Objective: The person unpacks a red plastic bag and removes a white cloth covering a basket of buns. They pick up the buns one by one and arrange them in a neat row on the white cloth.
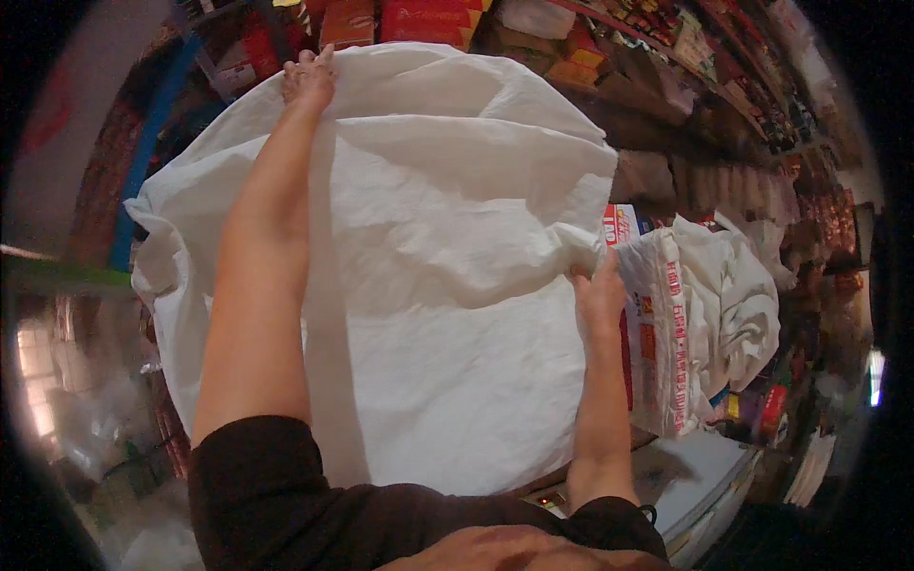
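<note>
A large white cloth, wrinkled and with several folds, is spread out before me. My left hand lies at its far left edge, the arm stretched over the cloth, fingers bent and slightly spread; whether they pinch the fabric cannot be told. At the right edge my right hand grips a gathered part of the cloth, thumb pointing away from me. Right beside that hand stands a printed woven sack with red writing, and a bundle of crumpled white cloth lies against it.
Red boxes stand beyond the far edge of the cloth. Shelves packed with goods run along the far right. A white surface with a rounded edge is at the lower right. Clear plastic bags are at the left.
</note>
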Available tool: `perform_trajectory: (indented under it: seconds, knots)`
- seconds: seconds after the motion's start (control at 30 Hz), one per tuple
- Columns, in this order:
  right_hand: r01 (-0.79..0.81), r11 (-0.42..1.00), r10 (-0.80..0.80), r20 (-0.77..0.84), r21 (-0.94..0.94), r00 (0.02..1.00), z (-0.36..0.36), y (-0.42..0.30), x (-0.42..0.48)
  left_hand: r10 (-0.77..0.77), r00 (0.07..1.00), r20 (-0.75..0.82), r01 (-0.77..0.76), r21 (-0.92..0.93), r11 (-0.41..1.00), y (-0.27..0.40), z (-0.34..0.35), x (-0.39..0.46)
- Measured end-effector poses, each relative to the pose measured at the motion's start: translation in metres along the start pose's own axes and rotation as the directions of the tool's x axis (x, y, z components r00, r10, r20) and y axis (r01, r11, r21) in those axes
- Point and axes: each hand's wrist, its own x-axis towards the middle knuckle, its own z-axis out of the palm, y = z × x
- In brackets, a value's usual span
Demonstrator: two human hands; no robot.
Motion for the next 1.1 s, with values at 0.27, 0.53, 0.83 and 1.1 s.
perform_trajectory:
  seconds: [0.27,0.53,0.83,1.1]
  knots:
    - [0.006,0.999,-0.007,-0.017,-0.041,1.000,0.001,-0.002,-0.001,0.178,0.944,-0.279,-0.150,0.119,0.981,-0.024,0.043,0.046]
    - [0.093,0.981,-0.096,0.010,0.171,0.995,0.018,-0.007,0.003,-0.540,0.664,-0.517,0.110,-0.647,0.755,-0.021,-0.016,0.097]
    - [-0.042,0.935,0.001,0.117,0.353,0.993,0.042,-0.008,0.002,0.360,0.929,0.091,-0.330,-0.243,0.912,0.041,0.060,0.002]
    - [-0.339,0.503,-0.080,0.434,0.795,0.898,0.044,0.039,0.002,0.365,0.922,0.132,-0.270,-0.457,0.848,-0.024,0.022,-0.081]
